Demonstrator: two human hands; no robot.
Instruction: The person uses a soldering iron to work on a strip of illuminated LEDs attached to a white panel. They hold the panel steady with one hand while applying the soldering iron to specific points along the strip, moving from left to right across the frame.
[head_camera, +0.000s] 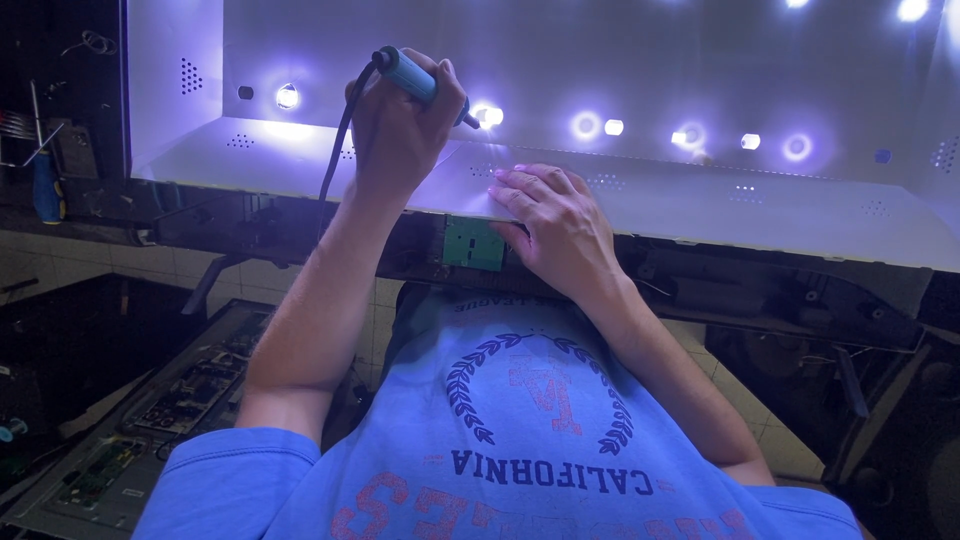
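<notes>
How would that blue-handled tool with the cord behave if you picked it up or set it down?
The blue-handled tool probably feels light: the left hand holds it up alone, pen-style. Its round handle looks apt to roll if laid flat. The dark cord hangs in a loose curve, so it is likely floppy and may tug the tool sideways. The right hand rests on the lit white panel.

A screwdriver (45, 190) (blue-handled) hangs above circuit boards (190, 385).

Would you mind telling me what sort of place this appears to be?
Probably an electronics repair workshop: the left hand holds a soldering iron over an opened, lit backlight panel, and a bare circuit board lies below.
</notes>
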